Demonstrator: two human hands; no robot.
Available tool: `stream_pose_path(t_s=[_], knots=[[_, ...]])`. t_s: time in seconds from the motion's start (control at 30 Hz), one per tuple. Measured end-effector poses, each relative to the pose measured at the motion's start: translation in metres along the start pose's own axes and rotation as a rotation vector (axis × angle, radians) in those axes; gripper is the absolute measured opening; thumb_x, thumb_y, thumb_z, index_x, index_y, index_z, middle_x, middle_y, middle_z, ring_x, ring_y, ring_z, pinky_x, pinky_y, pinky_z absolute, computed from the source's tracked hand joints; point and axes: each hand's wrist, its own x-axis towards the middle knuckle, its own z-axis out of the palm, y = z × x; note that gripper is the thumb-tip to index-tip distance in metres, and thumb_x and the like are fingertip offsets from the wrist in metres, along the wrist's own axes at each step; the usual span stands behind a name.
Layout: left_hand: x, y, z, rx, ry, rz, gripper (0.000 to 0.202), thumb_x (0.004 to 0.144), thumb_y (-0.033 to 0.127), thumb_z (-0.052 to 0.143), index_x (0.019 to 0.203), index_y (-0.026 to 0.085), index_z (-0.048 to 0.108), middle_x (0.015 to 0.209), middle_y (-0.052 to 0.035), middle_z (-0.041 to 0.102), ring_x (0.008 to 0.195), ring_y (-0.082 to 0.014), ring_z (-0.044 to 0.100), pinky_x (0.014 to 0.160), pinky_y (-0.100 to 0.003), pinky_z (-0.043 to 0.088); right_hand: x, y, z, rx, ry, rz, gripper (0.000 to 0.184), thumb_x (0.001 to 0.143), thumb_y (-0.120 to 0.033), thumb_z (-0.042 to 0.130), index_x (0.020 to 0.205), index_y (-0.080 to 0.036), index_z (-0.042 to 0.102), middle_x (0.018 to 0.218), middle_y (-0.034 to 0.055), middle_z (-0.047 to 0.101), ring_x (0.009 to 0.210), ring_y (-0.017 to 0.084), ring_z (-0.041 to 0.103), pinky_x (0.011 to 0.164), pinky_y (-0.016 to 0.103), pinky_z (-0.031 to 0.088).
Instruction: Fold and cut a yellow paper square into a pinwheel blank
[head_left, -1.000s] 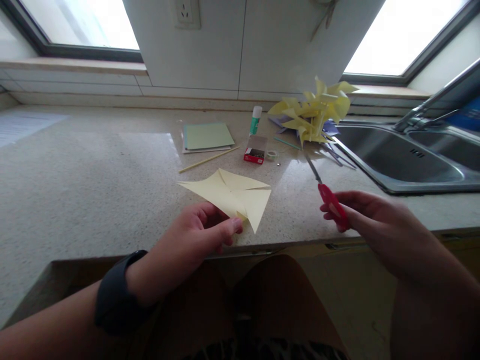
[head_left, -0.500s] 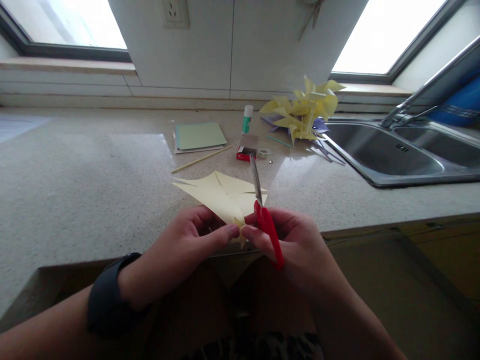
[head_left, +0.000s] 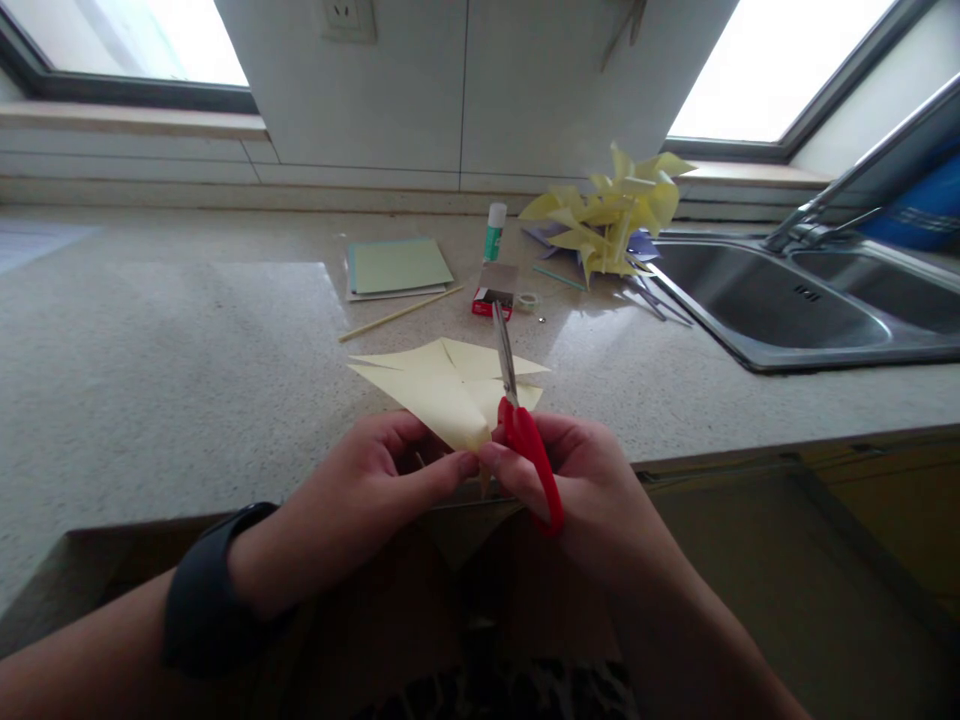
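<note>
A pale yellow sheet of paper [head_left: 431, 385], slit in from its corners, is held over the counter's front edge. My left hand [head_left: 401, 475], with a dark watch band [head_left: 217, 590] on the wrist, pinches its near corner between thumb and fingers. My right hand [head_left: 574, 475] grips the same corner, thumb tip close to the left thumb. Red-handled scissors [head_left: 531, 450] hang on the right hand, blades pointing up and away across the paper. The fingers under the sheet are hidden.
Behind the paper lie a stack of coloured paper [head_left: 401, 267], a thin wooden stick [head_left: 401, 313], a small red box [head_left: 491, 303], a tape roll [head_left: 528, 300] and a glue stick [head_left: 494, 235]. Yellow paper pinwheels [head_left: 619, 215] lie beside the steel sink [head_left: 765, 290].
The paper has tilted and turned slightly, its near corner now curling under my thumbs. The scissors have shifted a little left with my right hand.
</note>
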Motion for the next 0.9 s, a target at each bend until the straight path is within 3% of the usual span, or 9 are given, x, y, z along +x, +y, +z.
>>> stream_pose_path(t_s=[0.37,0.53,0.6,0.73,0.9], knots=[[-0.002,0.002,0.000,0.020,0.008,-0.033,0.024,0.087,0.040,0.076,0.106,0.026,0.077,0.102,-0.0004,0.079,0.095,-0.0180,0.072,0.083,-0.025,0.056,0.000,-0.002,-0.001,0.007,-0.025,0.031,0.023,0.084,-0.041,0.075,0.081,-0.018,0.071,0.073,0.0002,0.066,0.064,0.011,0.055,0.058,0.023,0.045],[-0.002,0.004,-0.002,-0.009,0.083,-0.062,0.018,0.084,0.041,0.079,0.088,0.023,0.078,0.086,0.0019,0.078,0.076,-0.0116,0.069,0.067,-0.017,0.052,-0.011,-0.004,-0.023,-0.062,-0.018,0.075,0.037,0.084,-0.053,0.073,0.071,-0.020,0.067,0.058,-0.0031,0.050,0.052,0.009,0.039,0.046,0.023,0.029],[-0.002,0.005,-0.002,-0.019,0.101,-0.054,0.015,0.085,0.038,0.078,0.084,0.023,0.077,0.083,0.0033,0.077,0.072,-0.0094,0.067,0.062,-0.015,0.050,-0.017,-0.004,-0.036,-0.089,-0.084,0.083,0.040,0.081,-0.054,0.075,0.066,-0.020,0.062,0.058,-0.0040,0.044,0.051,0.009,0.035,0.045,0.023,0.024],[-0.001,0.008,-0.001,-0.009,0.119,-0.065,0.014,0.087,0.036,0.077,0.083,0.023,0.077,0.080,0.0043,0.076,0.070,-0.0083,0.066,0.062,-0.014,0.049,-0.028,0.001,-0.055,-0.243,-0.193,0.124,0.042,0.079,-0.054,0.075,0.063,-0.018,0.058,0.060,-0.0036,0.043,0.057,0.010,0.038,0.048,0.022,0.029],[-0.001,0.007,0.000,-0.023,0.146,-0.071,0.016,0.085,0.040,0.078,0.083,0.024,0.077,0.081,0.0045,0.077,0.073,-0.0095,0.067,0.064,-0.015,0.051,-0.037,0.011,-0.061,-0.328,-0.187,0.149,0.038,0.078,-0.055,0.075,0.071,-0.018,0.067,0.067,0.0010,0.056,0.062,0.013,0.049,0.052,0.023,0.041]])
